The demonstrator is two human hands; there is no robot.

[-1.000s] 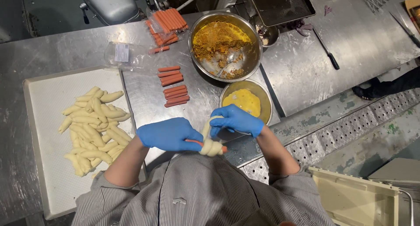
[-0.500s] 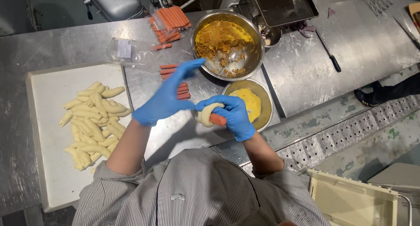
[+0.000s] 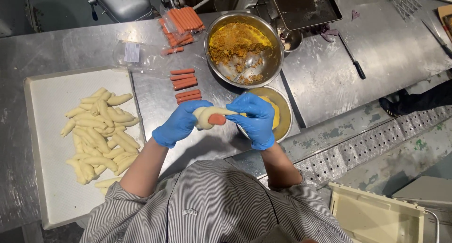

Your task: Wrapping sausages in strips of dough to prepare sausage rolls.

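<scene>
A sausage (image 3: 217, 119) half wrapped in pale dough (image 3: 205, 117) is held between the two blue-gloved hands, above the steel table (image 3: 386, 50). The left hand (image 3: 180, 124) is closed around the doughy end, and the right hand (image 3: 254, 118) is closed on a strip of dough drawn off the bare, orange end of the sausage. Just beneath and beyond the right hand a small bowl (image 3: 281, 125) of yellow stuff is seen, partly hidden by that hand. Beyond it stands a large steel bowl (image 3: 245, 47) holding an orange-brown mix and a spoon (image 3: 245, 69). Just beyond the left hand, bare sausages (image 3: 183, 80) are laid in short rows on the table, with an opened clear packet (image 3: 141, 59) next to them and more sausages in a pack (image 3: 181, 21) farther off. Well to the left of the left hand a white tray (image 3: 52, 177) is set, on which many finished dough rolls (image 3: 101, 132) are heaped. Far to the right of the right hand a knife (image 3: 353, 59) lies on the table.
</scene>
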